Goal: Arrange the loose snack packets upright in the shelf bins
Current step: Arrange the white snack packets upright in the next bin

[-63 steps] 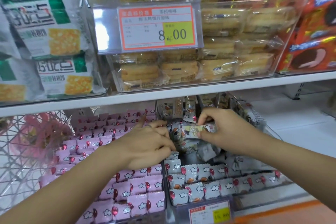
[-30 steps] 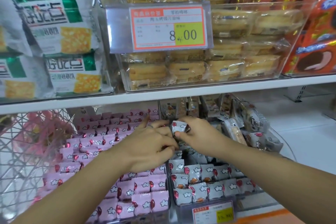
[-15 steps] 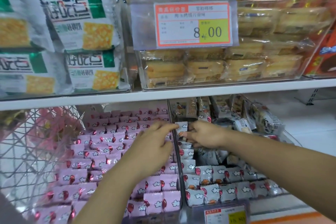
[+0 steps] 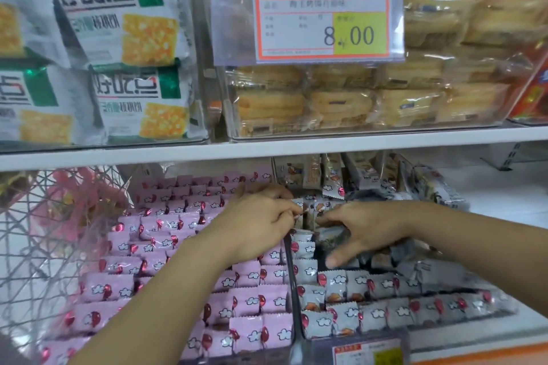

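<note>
My left hand reaches across the pink packets to the left wall of the grey bin, about halfway back. Its fingers are curled and their tips pinch the top of 1 small grey packet, which stands upright just beside that wall.

My right hand lies inside the same bin, just beside the left one and not touching it. It is spread open, palm down, holding nothing. The forefinger points at the pinched packet and the thumb hangs toward the front, while the palm rests on a heap of loose grey packets lying flat and crooked in the middle of the bin.

Toward the front edge, 3 neat rows of grey packets stand upright. The pink packets stand in tidy rows left of the wall.

Above, on the white shelf board, a price tag reads 8.00.
</note>
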The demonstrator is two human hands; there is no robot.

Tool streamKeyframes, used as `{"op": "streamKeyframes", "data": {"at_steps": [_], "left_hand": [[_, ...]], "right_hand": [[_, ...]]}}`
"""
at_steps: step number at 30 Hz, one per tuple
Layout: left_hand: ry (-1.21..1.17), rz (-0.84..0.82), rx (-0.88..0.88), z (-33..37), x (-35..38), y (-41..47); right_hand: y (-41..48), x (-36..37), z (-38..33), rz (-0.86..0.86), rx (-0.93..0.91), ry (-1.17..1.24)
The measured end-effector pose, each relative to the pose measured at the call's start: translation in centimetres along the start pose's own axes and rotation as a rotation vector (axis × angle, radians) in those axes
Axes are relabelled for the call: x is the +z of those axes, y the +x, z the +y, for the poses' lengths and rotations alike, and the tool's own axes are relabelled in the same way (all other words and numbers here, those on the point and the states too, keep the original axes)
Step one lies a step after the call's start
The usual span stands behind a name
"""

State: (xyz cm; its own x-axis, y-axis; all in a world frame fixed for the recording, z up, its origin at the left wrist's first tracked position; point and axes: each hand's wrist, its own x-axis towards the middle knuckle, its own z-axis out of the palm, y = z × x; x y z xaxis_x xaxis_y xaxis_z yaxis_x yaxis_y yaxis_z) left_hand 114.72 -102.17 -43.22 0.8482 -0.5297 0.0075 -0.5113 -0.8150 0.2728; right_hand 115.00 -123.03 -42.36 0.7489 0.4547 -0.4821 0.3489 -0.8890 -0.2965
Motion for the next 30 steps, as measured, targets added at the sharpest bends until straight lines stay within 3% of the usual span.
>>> {"op": "streamKeyframes", "data": {"at_steps": [7, 30], "left_hand": [[-0.047, 0.021, 0.003, -0.2, 0.5, 0.1], [-0.030, 0.032, 0.019, -0.2, 0.6, 0.2]], "right_hand": [[1.3, 0.3, 0.5, -0.097, 0.044, -0.162], [2.8, 0.2, -0.2, -0.253, 0.061, -0.345]]}}
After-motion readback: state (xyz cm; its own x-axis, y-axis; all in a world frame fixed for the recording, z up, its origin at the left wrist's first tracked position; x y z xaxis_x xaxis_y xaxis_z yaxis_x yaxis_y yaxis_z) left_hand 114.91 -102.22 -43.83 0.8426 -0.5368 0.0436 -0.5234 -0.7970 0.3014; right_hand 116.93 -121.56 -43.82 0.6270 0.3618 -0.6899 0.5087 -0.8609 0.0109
